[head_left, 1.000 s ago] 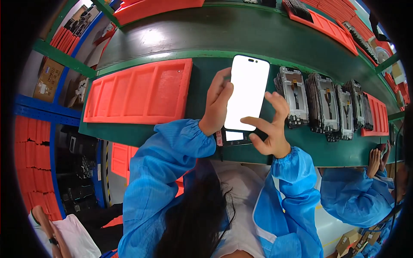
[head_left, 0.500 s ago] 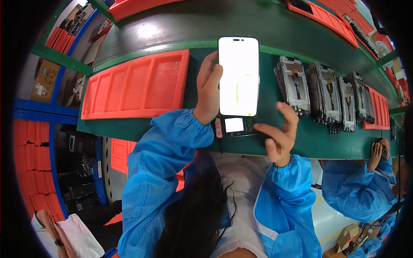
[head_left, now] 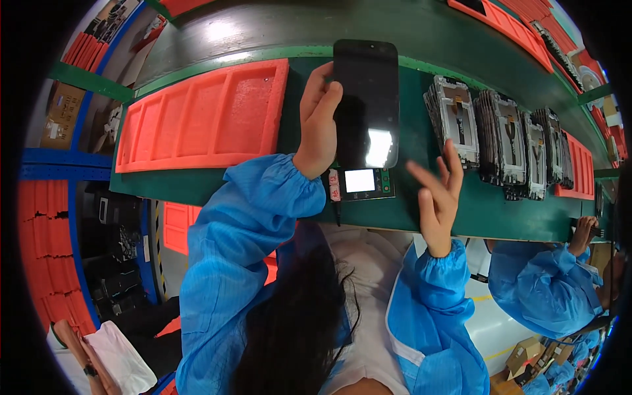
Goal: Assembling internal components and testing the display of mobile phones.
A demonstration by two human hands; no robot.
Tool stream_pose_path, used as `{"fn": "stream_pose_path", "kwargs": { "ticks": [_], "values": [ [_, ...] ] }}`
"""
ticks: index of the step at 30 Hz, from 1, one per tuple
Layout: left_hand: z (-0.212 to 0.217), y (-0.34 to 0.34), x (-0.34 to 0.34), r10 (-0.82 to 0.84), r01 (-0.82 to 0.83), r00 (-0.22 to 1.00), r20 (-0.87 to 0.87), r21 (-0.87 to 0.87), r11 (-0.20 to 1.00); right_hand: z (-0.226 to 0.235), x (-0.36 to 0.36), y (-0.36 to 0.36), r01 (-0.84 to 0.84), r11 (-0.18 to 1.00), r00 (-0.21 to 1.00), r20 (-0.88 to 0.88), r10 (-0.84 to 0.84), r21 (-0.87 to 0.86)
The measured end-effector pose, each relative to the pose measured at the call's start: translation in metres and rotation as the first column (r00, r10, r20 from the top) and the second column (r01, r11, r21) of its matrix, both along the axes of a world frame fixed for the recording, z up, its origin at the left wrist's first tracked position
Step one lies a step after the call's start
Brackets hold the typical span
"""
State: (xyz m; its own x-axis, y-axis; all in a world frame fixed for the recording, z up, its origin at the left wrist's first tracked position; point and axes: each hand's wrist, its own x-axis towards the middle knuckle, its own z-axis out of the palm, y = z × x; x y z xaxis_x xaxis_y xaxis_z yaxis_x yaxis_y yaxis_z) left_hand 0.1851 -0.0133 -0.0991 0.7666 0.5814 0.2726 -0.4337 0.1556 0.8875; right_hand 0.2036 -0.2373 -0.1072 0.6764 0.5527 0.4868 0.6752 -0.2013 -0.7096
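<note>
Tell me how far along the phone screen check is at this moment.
Midway, it seems. The left hand holds the phone upright over the small tester box, its screen now dark after showing white a moment ago. The right hand has let go and hovers open beside it. The orange foam tray holds nothing yet, and a row of screen parts waits on the right.

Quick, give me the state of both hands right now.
Left hand: closed around the edge of the dark phone panel, holding it up.
Right hand: open, fingers spread, holding nothing.
</note>
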Motion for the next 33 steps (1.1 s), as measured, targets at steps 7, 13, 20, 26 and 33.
{"fn": "stream_pose_path", "kwargs": {
  "ticks": [7, 13, 20, 26, 33],
  "values": [
    [0.017, 0.0, -0.001, -0.453, 0.352, 0.867, -0.206, -0.39, 0.851, 0.04, 0.048, 0.033, 0.027, 0.982, 0.927, 0.372, 0.045, -0.188],
    [0.024, 0.019, -0.001, -0.598, 0.397, 0.772, -0.213, -0.573, 0.717, 0.048, 0.076, 0.051, -0.147, 0.97, 0.872, 0.437, 0.219, -0.193],
    [0.011, 0.024, -0.011, 0.246, -0.034, 0.96, -0.13, 0.823, 0.566, 0.028, 0.066, 0.065, -0.078, 0.981, 0.979, -0.17, 0.109, 0.178],
    [0.017, 0.005, 0.0, -0.017, -0.28, 0.954, 0.3, 0.908, 0.311, 0.022, 0.055, 0.074, 0.021, 0.917, 0.899, -0.408, 0.157, 0.398],
    [0.01, 0.004, 0.006, 0.023, -0.323, 0.945, 0.325, 0.926, 0.196, 0.017, 0.06, 0.079, 0.145, 0.853, 0.812, -0.553, 0.187, 0.501]
  ]
}}
